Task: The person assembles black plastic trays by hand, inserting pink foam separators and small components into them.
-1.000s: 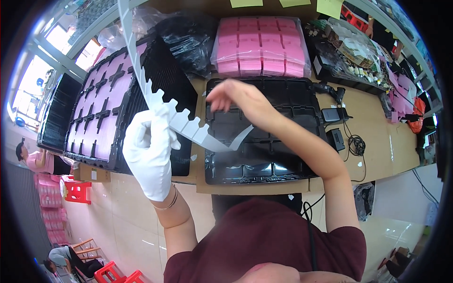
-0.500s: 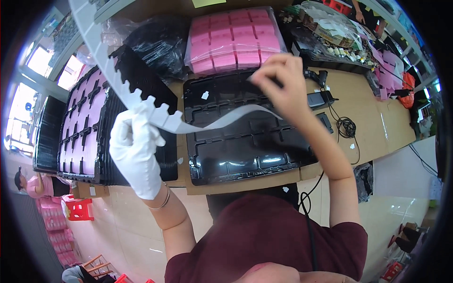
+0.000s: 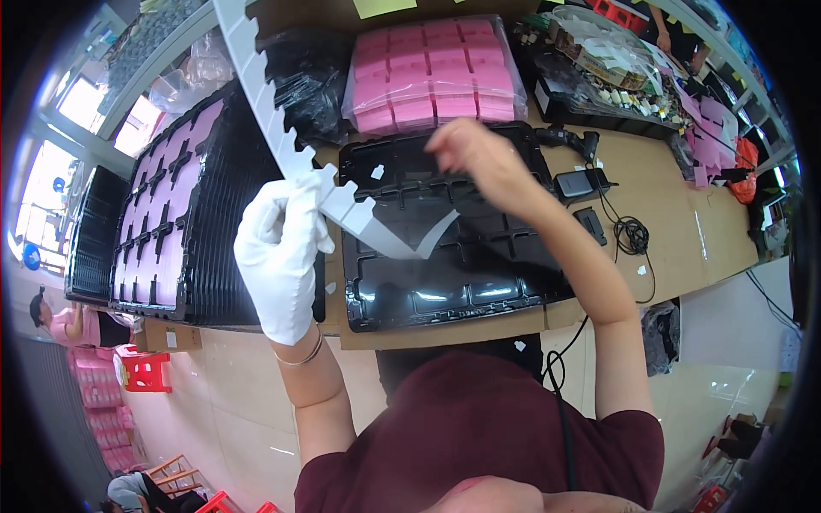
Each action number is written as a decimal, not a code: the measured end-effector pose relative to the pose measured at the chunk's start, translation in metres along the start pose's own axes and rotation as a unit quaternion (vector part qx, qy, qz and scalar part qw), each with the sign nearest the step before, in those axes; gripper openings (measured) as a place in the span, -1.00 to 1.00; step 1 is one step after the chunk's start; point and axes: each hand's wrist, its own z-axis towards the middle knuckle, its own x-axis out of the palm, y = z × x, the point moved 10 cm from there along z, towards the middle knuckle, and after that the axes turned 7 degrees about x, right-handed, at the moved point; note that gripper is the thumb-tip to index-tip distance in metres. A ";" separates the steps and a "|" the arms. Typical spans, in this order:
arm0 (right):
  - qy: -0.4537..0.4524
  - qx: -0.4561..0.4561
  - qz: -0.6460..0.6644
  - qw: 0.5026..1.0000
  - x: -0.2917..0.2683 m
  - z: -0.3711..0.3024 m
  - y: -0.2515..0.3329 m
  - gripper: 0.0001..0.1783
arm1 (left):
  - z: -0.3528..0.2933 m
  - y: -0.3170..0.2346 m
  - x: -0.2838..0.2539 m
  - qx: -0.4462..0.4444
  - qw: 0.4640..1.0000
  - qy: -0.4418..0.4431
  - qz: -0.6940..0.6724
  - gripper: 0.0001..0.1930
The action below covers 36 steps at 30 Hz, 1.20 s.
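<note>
well, white strip [image 3: 261,98]: long, narrow and flexible, with a row of squarish tabs standing out like teeth along one edge and thin crosswise lines dividing it into sections.

strip's place: slanting from the top edge of view down through the left hand [image 3: 278,256], its free end hanging above the black plastic tray [image 3: 428,286].

strip's free end: plain, without teeth, greyish and slightly see-through, bent into a sharp v with the tip turned up.

gloved side: the left hand wears a white glove, thumb and fingers [image 3: 299,195] pinching the strip.

bare side: the right hand [image 3: 487,162] is over the far part of the tray, fingers bent and blurred; cannot tell whether they grip anything.

white tags: one small, notched white tag [image 3: 377,173] lies on the tray, left of the right hand.

labels and writing: a pale label [image 3: 171,339] sits on the cardboard box [image 3: 150,339] at the left; yellow paper notes [image 3: 385,7] line the top edge; any lettering is too small to read.
</note>
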 end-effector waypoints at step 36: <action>0.127 -0.182 -0.482 0.848 0.159 -0.065 -0.020 -0.69 | -0.041 0.057 -0.032 -0.012 0.990 0.003 0.140 -0.71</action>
